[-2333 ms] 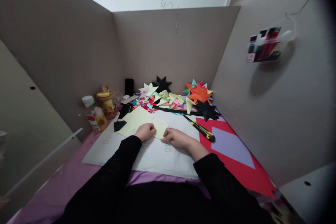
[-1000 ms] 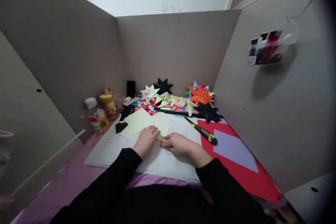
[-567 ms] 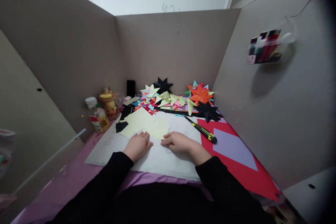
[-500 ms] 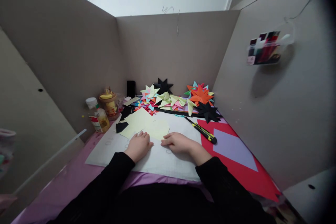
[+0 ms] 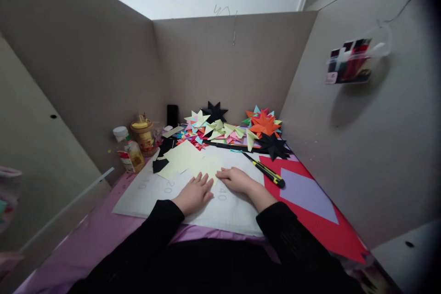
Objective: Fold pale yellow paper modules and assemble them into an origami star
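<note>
A pale yellow square of paper (image 5: 208, 164) lies on a white gridded cutting mat (image 5: 220, 204), partly over a larger yellow sheet (image 5: 179, 155). My left hand (image 5: 195, 193) lies flat with its fingers stretched out over the square's near edge. My right hand (image 5: 235, 178) rests on the mat with curled fingers touching the square's right side. Both arms wear black sleeves.
Folded paper stars (image 5: 237, 129) in several colours are piled at the back. A yellow and black utility knife (image 5: 267, 172) lies right of the mat, beside red paper (image 5: 320, 225) with a lilac sheet (image 5: 303, 193). A bottle (image 5: 129, 151) and jar (image 5: 142, 135) stand at left. Cardboard walls enclose the desk.
The yellow piece has been unfolded and laid flat. My left hand went from a curled grip on it to lying open; my right hand shifted up to its right side.
</note>
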Action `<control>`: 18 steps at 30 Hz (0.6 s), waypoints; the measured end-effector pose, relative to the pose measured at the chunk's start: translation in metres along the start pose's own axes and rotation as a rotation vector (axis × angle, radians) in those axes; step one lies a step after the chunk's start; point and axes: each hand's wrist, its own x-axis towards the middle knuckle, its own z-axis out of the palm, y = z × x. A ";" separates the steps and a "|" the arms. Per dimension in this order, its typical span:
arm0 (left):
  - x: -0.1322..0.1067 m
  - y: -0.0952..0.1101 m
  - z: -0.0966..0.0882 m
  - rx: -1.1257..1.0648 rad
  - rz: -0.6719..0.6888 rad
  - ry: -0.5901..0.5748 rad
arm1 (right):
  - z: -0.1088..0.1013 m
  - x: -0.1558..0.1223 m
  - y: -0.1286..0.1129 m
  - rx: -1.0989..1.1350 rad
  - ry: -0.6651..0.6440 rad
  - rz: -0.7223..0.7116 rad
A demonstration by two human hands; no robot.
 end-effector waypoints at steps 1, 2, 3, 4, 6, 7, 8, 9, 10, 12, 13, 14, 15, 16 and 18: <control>-0.001 0.001 -0.002 0.012 -0.002 -0.001 | 0.000 0.002 0.002 -0.038 0.008 0.052; -0.003 0.001 -0.004 0.021 -0.006 -0.004 | 0.001 0.004 0.004 -0.071 0.015 0.107; -0.004 0.002 -0.005 0.027 -0.014 -0.013 | 0.001 0.006 0.006 -0.095 0.018 0.162; -0.004 0.002 -0.007 0.028 -0.024 -0.025 | 0.002 0.008 0.008 -0.110 0.022 0.215; -0.006 0.002 -0.008 0.028 -0.038 -0.050 | 0.005 0.011 0.010 -0.124 0.031 0.293; -0.006 0.003 -0.008 0.030 -0.039 -0.057 | 0.006 0.012 0.011 -0.129 0.041 0.318; -0.007 0.003 -0.007 0.035 -0.039 -0.054 | 0.008 0.012 0.012 -0.132 0.054 0.334; -0.008 0.003 -0.006 0.042 -0.040 -0.045 | 0.009 0.012 0.013 -0.134 0.073 0.341; -0.008 0.004 -0.005 0.051 -0.044 -0.031 | 0.009 0.012 0.014 -0.134 0.096 0.344; -0.009 0.004 -0.002 0.066 -0.064 -0.008 | 0.007 0.010 0.015 -0.124 0.158 0.344; -0.010 0.005 -0.001 0.069 -0.074 -0.002 | 0.006 0.008 0.015 -0.118 0.186 0.336; -0.010 0.005 0.000 0.069 -0.080 -0.001 | 0.004 0.007 0.014 -0.114 0.203 0.319; -0.010 0.005 0.000 0.067 -0.083 -0.003 | 0.002 0.006 0.013 -0.111 0.204 0.291; -0.010 0.005 0.000 0.062 -0.082 -0.005 | 0.000 0.005 0.012 -0.108 0.188 0.251; -0.010 0.004 -0.001 0.042 -0.082 -0.007 | -0.003 0.003 0.008 -0.098 0.121 0.138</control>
